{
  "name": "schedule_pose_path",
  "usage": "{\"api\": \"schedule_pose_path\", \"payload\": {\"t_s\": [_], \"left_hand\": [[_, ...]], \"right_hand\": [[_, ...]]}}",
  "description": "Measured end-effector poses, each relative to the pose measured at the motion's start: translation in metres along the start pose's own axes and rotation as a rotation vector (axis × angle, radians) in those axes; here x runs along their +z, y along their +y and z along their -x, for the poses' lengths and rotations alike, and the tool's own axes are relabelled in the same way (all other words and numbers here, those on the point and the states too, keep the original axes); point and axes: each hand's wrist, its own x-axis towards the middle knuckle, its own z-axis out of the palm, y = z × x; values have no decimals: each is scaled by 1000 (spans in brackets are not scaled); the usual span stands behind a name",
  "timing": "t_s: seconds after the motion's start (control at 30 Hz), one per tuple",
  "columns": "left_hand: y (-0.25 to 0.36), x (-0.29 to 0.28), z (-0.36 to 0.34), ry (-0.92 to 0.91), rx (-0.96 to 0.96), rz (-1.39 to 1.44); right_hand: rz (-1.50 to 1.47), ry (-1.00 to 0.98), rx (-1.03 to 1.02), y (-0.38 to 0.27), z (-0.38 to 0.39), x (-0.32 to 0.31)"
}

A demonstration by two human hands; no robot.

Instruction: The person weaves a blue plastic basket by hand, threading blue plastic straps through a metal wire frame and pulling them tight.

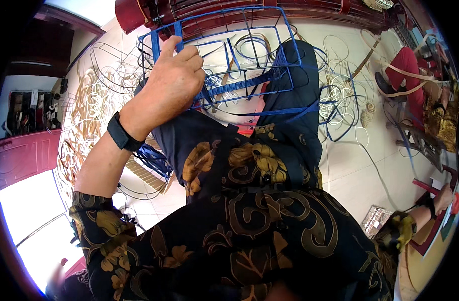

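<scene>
My left hand [178,75], with a black band at its wrist, is closed on the left end of a wire basket frame [249,67]. Blue strip wraps the rim and several bars of this frame, while other wires are bare and dark. It rests across my knees, tilted, with a loose blue strip [297,113] trailing from it to the right. Far out to the right, my right hand [442,198] is beside a dark red frame at a table edge. Its fingers are small and partly hidden there, so I cannot make out whether it grips anything.
Tangled pale strips [91,108] cover the floor at left, with more white coils [334,95] at right. A dark red slatted bench [309,17] stands ahead. Another person in red trousers [404,70] sits at right, with long tan strips nearby. Blue strips [154,160] lie beside my left leg.
</scene>
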Motion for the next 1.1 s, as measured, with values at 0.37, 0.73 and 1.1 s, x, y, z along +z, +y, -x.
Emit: {"api": "schedule_pose_path", "payload": {"t_s": [0.37, 0.73, 1.1], "left_hand": [[3, 0, 2, -2, 0, -22], [4, -1, 4, 4, -34, -15], [4, 1, 1, 50, -12, -28]], "right_hand": [[-1348, -263, -1187, -467, 335, -177], [-1388, -142, -744, -410, 245, -141], [54, -58, -15, 64, 2, 10]]}}
